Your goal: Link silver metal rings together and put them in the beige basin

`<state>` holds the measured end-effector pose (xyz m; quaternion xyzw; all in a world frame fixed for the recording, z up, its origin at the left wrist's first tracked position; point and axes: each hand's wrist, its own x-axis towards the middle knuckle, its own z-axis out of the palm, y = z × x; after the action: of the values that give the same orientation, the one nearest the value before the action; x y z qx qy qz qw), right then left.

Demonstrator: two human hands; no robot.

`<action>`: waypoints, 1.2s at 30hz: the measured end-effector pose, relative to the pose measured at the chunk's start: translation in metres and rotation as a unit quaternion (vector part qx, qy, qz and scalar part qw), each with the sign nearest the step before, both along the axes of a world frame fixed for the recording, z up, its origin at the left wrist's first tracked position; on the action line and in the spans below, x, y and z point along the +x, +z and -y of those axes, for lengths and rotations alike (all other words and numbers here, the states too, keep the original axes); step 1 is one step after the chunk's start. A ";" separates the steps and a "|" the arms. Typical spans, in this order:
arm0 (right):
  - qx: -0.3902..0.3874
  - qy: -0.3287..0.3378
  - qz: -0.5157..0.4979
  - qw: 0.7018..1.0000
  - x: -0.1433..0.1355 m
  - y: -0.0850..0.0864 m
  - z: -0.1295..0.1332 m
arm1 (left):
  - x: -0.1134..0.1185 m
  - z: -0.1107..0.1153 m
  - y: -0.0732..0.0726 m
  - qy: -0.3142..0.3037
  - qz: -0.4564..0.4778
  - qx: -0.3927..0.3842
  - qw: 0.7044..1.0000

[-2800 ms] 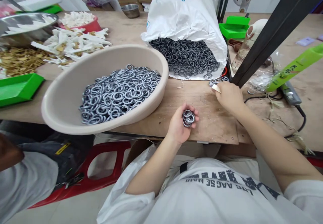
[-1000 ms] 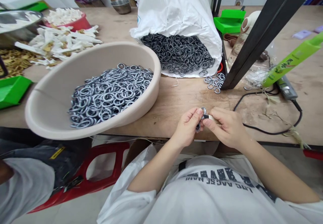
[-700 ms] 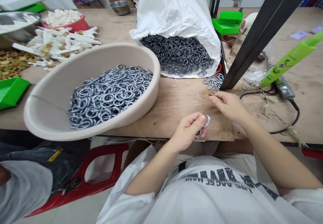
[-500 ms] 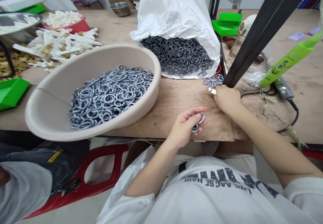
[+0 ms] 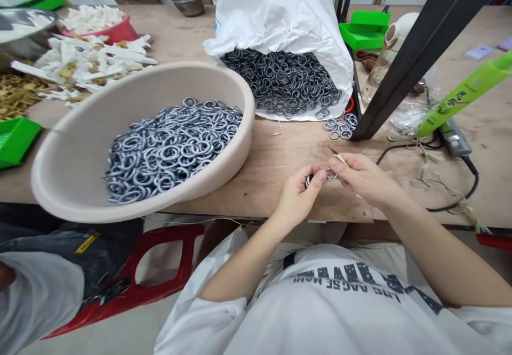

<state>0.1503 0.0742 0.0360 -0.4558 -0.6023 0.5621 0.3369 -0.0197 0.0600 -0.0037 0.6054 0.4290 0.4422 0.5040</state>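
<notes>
My left hand [image 5: 301, 191] is closed on several grey rings [image 5: 330, 175], one of which sticks out from between thumb and fingers toward the right. Close beside it, my right hand [image 5: 362, 176] pinches a slim whitish tool [image 5: 338, 155] with a dark pointed tip. The tip points up and to the left, above the protruding ring. Whether the right fingers also touch that ring I cannot tell. A small group of loose rings [image 5: 341, 127] lies on the tabletop beyond my hands.
A large beige basin [image 5: 72, 131] with many grey rings stands left. Behind, a white sack [image 5: 280, 19] lies open, full of rings. A dark metal post [image 5: 404, 62] rises at right, near a cable [image 5: 472, 184]. A person's sleeve [image 5: 44, 301] shows lower left.
My right hand has come back from the loose rings by the post to my left hand, bringing the slim tool along. The view has shifted slightly.
</notes>
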 end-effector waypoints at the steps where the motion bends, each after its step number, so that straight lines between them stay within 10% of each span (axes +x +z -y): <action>1: -0.005 -0.022 -0.022 1.000 -0.001 -0.003 0.002 | 0.001 0.001 0.000 -0.003 -0.009 0.006 1.000; 12: 0.006 -0.096 -0.120 0.988 -0.011 -0.014 0.024 | 0.017 0.007 0.005 -0.020 0.169 -0.179 0.969; 19: 0.111 -0.122 -0.005 0.986 -0.001 -0.017 0.021 | 0.025 0.011 0.012 -0.023 0.236 -0.271 0.933; 26: 0.309 -0.057 0.259 0.913 0.008 -0.011 0.035 | 0.028 0.012 0.017 0.029 0.251 -0.286 0.924; 36: 0.256 -0.065 0.270 0.926 0.011 -0.019 0.029 | 0.025 0.014 0.011 0.011 0.222 -0.281 0.933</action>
<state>0.1610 0.0450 0.0172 -0.5268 -0.7628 0.2212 0.3029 0.0054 0.0461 0.0068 0.3203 0.4198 0.4322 0.7310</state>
